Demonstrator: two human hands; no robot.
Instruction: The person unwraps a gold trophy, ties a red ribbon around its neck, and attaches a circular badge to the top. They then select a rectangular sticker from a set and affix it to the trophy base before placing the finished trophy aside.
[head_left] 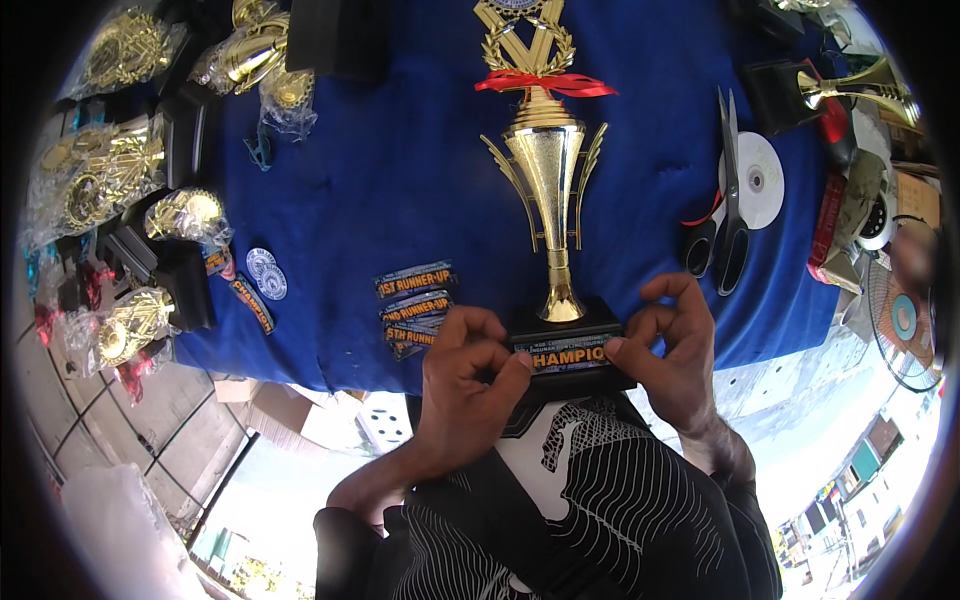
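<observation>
A tall gold trophy (548, 180) with a red ribbon around its upper part lies across the blue cloth, its black base (572, 384) at the near table edge in front of my body. A printed label strip (568, 356) with orange lettering sits on the base's near face. My left hand (468, 375) has its fingers curled, the thumb tip on the strip's left end. At the right end my right hand (675, 355) presses with its thumb, fingers bent above. Left of the trophy, several similar label strips (415, 280) lie in a short column.
Scissors (733, 200) and a white tape roll (762, 200) lie on the right. Several plastic-wrapped gold trophies (120, 180) crowd the left side, near a round sticker (266, 273). Another trophy (840, 90) lies at the far right, with a fan (902, 318) beyond the table edge.
</observation>
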